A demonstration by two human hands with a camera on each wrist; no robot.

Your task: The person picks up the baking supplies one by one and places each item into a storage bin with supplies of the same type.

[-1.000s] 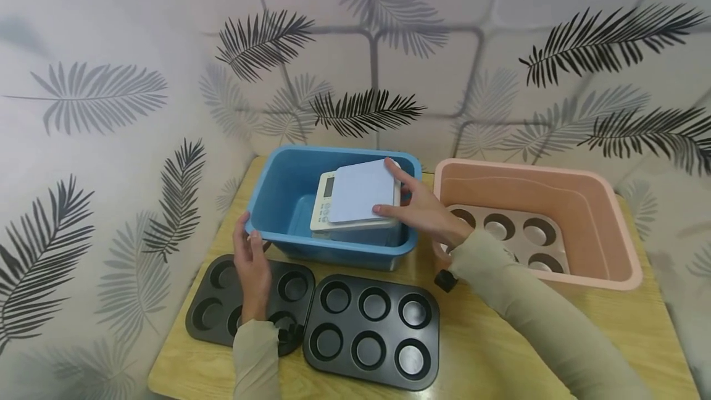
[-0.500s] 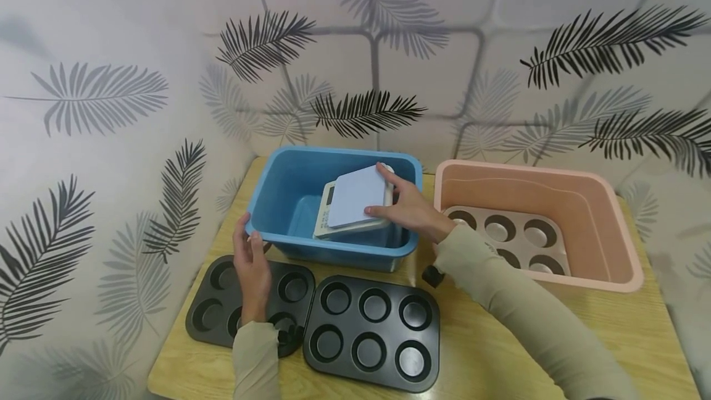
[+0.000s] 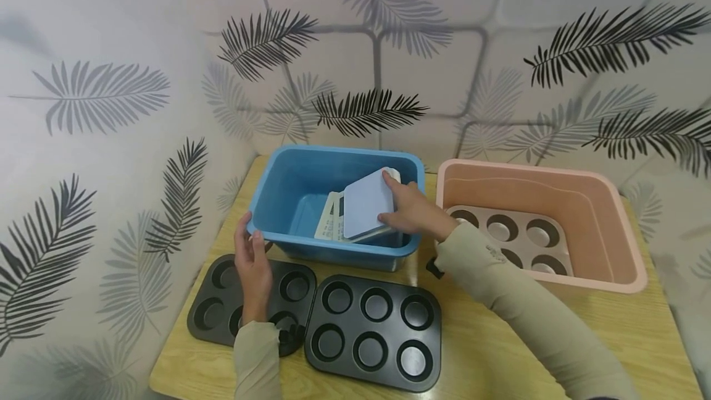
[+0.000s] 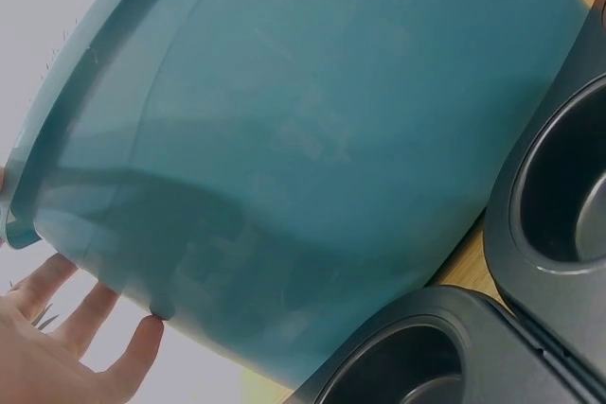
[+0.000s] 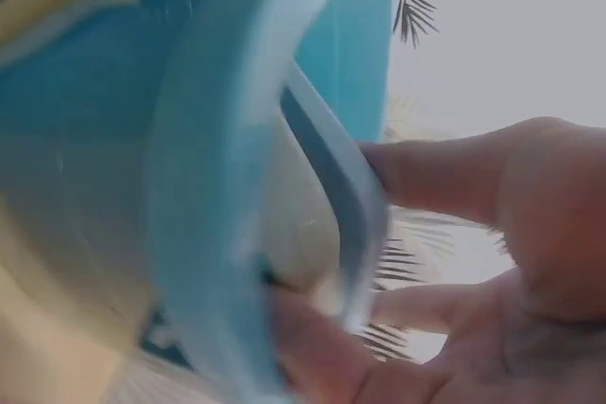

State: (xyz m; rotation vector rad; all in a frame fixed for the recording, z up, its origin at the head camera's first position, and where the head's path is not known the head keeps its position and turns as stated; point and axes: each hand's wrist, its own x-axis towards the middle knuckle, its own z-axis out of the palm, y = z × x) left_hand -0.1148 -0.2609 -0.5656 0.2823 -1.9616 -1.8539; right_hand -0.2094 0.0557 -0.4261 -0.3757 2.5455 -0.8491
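Note:
My right hand [image 3: 413, 208] grips the right side of a white kitchen scale [image 3: 366, 205], thumb and index finger at its pale square top. The scale leans tilted inside a blue tub [image 3: 333, 253]. Under it, a second scale [image 3: 326, 218] shows its buttons and part of its display. My right fingers [image 5: 431, 177] hold the scale's edge in the right wrist view, close over the tub's rim. My left hand [image 3: 252, 264] holds the tub's front left corner, thumb at the rim and fingers [image 4: 137, 352] against the outer wall in the left wrist view.
Two dark muffin pans lie on the wooden table before the tub, a left pan [image 3: 213, 292] partly under my left arm and a right pan [image 3: 393, 331]. A pink tub [image 3: 591, 227] stands at the right with a beige muffin pan [image 3: 523, 231] inside.
The held scale has tilted more and sunk lower in the blue tub, shifting right and uncovering the second scale beneath. My left hand has stayed on the corner.

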